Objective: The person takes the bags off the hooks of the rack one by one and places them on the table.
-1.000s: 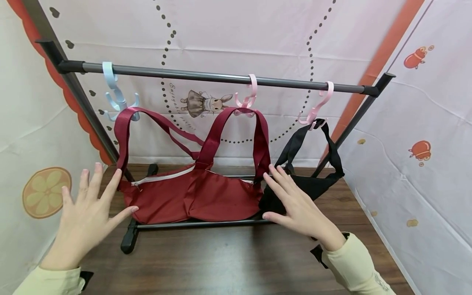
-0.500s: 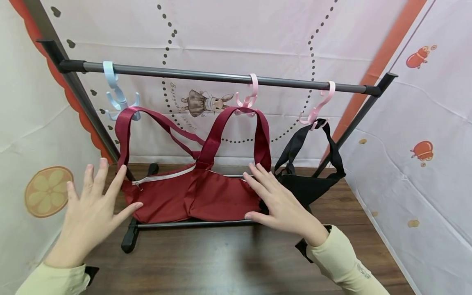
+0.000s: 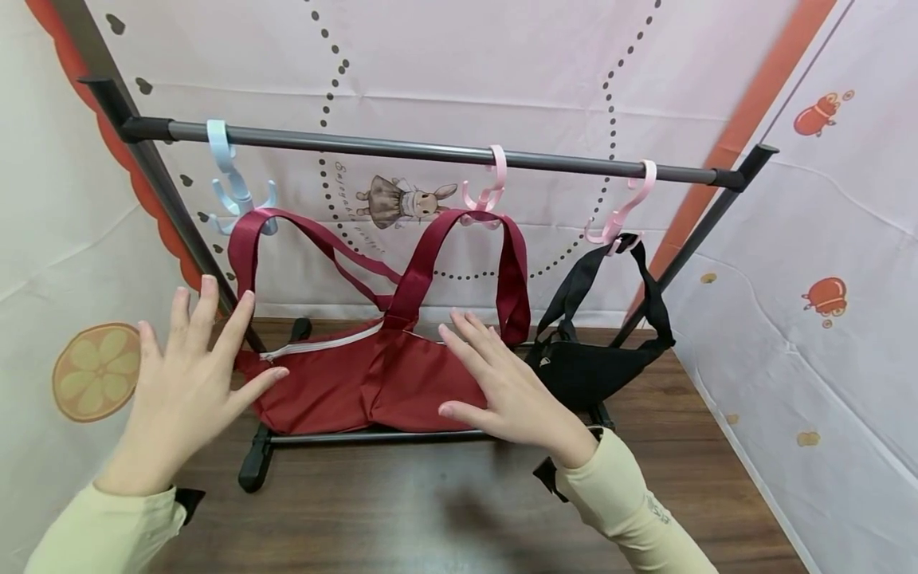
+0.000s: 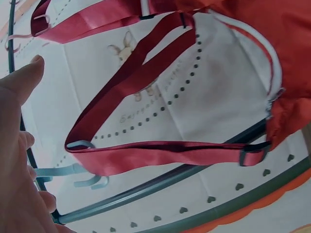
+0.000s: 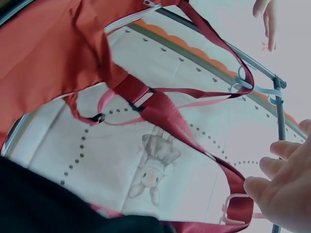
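A red bag (image 3: pixel 315 391) with a white zipper hangs by its crimson straps, one loop on a light blue hook (image 3: pixel 235 187) and another on a pink hook (image 3: pixel 492 183). To its right, a black bag (image 3: pixel 595 371) hangs from a second pink hook (image 3: pixel 625 209). My left hand (image 3: pixel 182 383), fingers spread, is in front of the red bag's left end and holds nothing. Spread likewise, my right hand (image 3: pixel 505 395) covers part of the bag's right end in the head view and grips nothing. Both wrist views show the crimson straps (image 4: pixel 141 158) beyond the fingers.
A dark metal rack carries the hooks on its top bar (image 3: pixel 402 149); a lower bar (image 3: pixel 373 438) runs beneath the bags. Printed cloth (image 3: pixel 459 72) stands behind and at both sides. The brown wood-grain surface (image 3: pixel 344 510) lies in front.
My right hand has moved left, from beside the black bag to in front of the red bag, uncovering more of the black bag. My left hand has risen slightly and shifted right.
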Tool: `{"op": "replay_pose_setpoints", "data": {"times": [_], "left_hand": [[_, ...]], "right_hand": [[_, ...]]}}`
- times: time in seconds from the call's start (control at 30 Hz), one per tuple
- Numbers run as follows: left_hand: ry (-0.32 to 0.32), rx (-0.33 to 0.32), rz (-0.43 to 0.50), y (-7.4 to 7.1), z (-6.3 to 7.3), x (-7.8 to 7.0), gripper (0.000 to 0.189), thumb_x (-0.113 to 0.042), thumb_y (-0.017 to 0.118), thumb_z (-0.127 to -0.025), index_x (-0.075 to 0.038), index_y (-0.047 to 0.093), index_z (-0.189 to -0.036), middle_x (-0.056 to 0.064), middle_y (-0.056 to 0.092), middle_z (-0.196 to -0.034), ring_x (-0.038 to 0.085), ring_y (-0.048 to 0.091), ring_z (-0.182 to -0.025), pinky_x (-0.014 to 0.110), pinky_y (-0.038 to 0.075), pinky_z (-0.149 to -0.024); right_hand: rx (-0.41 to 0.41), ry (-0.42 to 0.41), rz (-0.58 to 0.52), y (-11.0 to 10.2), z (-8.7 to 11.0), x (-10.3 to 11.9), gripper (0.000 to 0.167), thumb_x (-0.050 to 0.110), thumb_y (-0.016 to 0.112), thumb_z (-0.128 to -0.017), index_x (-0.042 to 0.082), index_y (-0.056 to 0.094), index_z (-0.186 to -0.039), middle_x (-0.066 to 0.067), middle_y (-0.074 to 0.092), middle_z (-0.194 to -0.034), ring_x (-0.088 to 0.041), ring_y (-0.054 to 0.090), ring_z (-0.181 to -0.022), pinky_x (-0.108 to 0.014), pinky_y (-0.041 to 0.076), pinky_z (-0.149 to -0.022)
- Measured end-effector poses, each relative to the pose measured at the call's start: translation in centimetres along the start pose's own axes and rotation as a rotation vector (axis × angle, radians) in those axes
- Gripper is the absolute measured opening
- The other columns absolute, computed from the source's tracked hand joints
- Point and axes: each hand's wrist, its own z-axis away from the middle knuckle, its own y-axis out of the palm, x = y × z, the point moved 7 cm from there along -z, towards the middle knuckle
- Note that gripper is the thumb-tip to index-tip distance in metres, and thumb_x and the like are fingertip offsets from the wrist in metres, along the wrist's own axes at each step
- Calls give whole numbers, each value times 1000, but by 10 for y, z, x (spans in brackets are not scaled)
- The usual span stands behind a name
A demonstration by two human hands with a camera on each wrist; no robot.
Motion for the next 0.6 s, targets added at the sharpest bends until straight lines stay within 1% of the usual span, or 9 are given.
{"op": "replay_pose_setpoints", "data": {"times": [0.1, 0.17, 0.23, 0.33, 0.4, 0.5, 0.6], "left_hand": [[8, -19, -2, -5, -8, -1, 91, -78, 19, -78, -13, 34, -140, 18, 19, -147, 47, 20, -129, 76, 17, -86], [15, -24, 4, -8, -13, -3, 90, -78, 20, -79, -13, 35, -139, 17, 18, -148, 47, 19, -130, 76, 17, -87], [29, -32, 4, -11, -17, -5, 90, -77, 21, -79, -12, 35, -139, 18, 18, -148, 46, 18, -130, 75, 18, -87], [62, -65, -10, -17, -24, -8, 89, -75, 20, -80, -10, 36, -139, 17, 18, -148, 46, 19, -130, 75, 20, -87], [78, -84, -14, -21, -29, -10, 88, -75, 20, -81, -9, 36, -138, 16, 19, -148, 46, 20, -130, 75, 21, -87], [95, -101, -10, -27, -39, -12, 86, -73, 20, -82, -9, 36, -138, 16, 19, -148, 46, 22, -129, 75, 20, -87], [105, -100, -4, -31, -50, -13, 83, -70, 20, -84, -9, 35, -139, 17, 20, -148, 47, 21, -129, 74, 19, -89]], "right_hand": [[-14, -11, -17, 4, -6, 3, 76, 59, 39, -87, 15, 19, -146, -2, 8, -152, -23, 8, -139, -47, 18, -108], [-23, -24, -28, 6, -11, 5, 76, 57, 41, -87, 14, 19, -145, -3, 8, -152, -24, 8, -139, -46, 17, -109], [-28, -37, -40, 8, -16, 8, 75, 54, 46, -88, 15, 19, -146, -2, 7, -153, -24, 7, -139, -45, 16, -109], [-24, -47, -60, 11, -22, 11, 75, 45, 54, -87, 16, 18, -146, -2, 6, -153, -22, 5, -139, -41, 12, -111], [-21, -45, -75, 14, -27, 12, 76, 40, 57, -86, 17, 17, -146, -1, 5, -153, -20, 4, -139, -41, 12, -111], [-23, -48, -85, 17, -34, 15, 76, 38, 58, -85, 17, 17, -146, -1, 6, -153, -21, 4, -139, -42, 14, -110], [-12, -46, -94, 20, -42, 17, 75, 38, 57, -86, 16, 17, -146, -2, 5, -153, -22, 5, -139, -42, 15, -110]]}}
